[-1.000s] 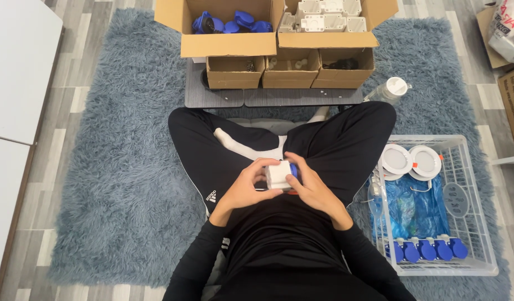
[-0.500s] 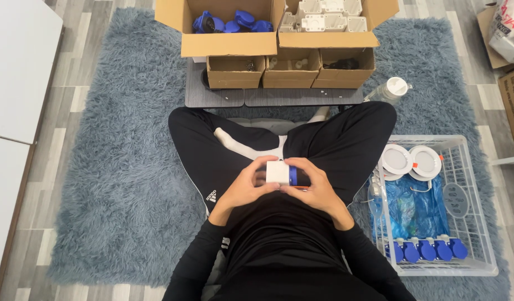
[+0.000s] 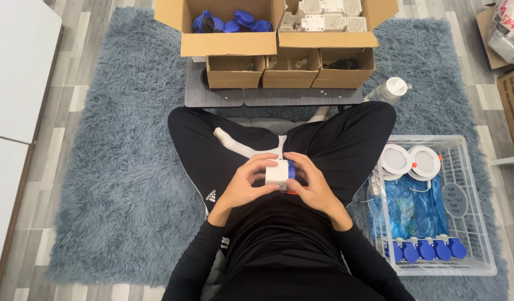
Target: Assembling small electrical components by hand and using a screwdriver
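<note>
The left hand and the right hand met over the person's lap, both curled closed around one small part: a white boxy housing with a blue cap on its right side; the left fingers wrapped the white body, the right fingers cupped the blue end; a sliver of something orange-red showed just beneath, too small to tell what. Judged from the grip, the step in hand was the seating of the blue piece against the white one; any further move would call for the left hand to hold the body firm while the right pressed or turned squarely, so the cap did not go on crooked. The person sat cross-legged on a shaggy blue-grey rug; to the right stood a white wire basket with a row of blue-capped pieces, a blue plastic bag and two round white discs; ahead lay open cardboard boxes, one with blue parts, one with white housings; a clear bottle lay near them.
</note>
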